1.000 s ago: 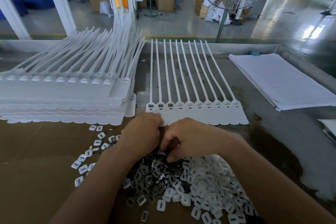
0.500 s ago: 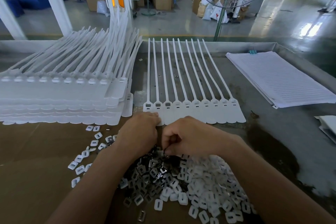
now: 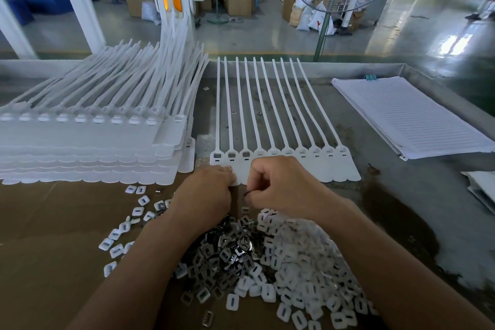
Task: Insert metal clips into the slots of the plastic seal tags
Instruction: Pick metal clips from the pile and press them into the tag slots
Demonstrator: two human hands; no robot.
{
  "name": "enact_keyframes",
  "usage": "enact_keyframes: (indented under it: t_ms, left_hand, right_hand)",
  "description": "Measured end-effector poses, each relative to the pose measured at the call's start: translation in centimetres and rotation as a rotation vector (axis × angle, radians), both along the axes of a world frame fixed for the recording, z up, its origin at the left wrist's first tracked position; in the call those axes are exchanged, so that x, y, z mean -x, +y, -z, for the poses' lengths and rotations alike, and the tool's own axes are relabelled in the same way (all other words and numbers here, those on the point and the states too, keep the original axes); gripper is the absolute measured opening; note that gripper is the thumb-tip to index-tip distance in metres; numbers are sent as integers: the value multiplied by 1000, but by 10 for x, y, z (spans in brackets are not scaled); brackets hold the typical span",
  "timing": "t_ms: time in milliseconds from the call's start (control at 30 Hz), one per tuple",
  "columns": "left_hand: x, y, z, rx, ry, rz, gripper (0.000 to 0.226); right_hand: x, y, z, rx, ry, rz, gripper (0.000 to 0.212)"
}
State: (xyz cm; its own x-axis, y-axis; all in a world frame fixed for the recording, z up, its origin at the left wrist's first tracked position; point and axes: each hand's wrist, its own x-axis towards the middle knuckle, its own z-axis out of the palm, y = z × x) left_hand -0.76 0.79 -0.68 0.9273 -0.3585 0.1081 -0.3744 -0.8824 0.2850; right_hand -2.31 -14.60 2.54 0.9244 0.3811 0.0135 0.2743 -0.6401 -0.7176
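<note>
Metal clips [image 3: 222, 252], small, dark and shiny, lie heaped on a brown cardboard sheet [image 3: 53, 236] just below both wrists. They mix on one side with a larger heap of white plastic caps [image 3: 302, 262] under the right forearm. The right hand [image 3: 281, 185] is curled into a loose fist, thumb and forefinger pinching what looks like a single clip [image 3: 246, 194], mostly hidden. Directly beyond its knuckles lies a strip of seal tags [image 3: 321, 169]: ten white tags joined side by side, flat heads toward the person, long thin tails pointing away, each head with a small slot. The left hand [image 3: 206, 193] sits close beside the right, fingertips on the near edge of the leftmost heads; whether it pinches or merely presses that edge cannot be told. Left of the left hand stands a tall stack of tag strips [image 3: 85, 147]. Well off to the right of the right hand, a pile of lined paper [image 3: 417, 118] lies on the grey worktop [image 3: 401, 209]. The clips look light, stiff and slick, easy to drop or flip, so a fingertip pinch across two opposite sides seems best. The tag strip looks light and bendy, likely to slide when pushed, so holding its head end flat beside the slot being filled seems wise.
</note>
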Motion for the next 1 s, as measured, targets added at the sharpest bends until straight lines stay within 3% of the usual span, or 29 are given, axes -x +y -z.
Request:
enact_keyframes:
  t_ms: [233,433,567,667,833,1000]
  left_hand:
    - [-2,-1,1,-21,23,-2,42]
    - [-2,-1,1,-37,13,9,39]
    - [-3,-1,1,-27,27,-17,33]
    - [-2,-1,1,-21,15,-12,35]
    - [-2,0,0,-16,-9,16,36]
    - [-1,0,-1,-38,-16,24,35]
  right_hand:
    - [-13,-14,5,-111,-44,104,4]
    - [-34,-25,5,-36,-42,219,17]
    - [-53,-27,5,-14,-14,277,11]
    - [-65,-26,7,-23,-5,321,19]
    - [-83,-17,20,147,-60,319,13]
    - [-89,-14,30,150,-8,335,15]
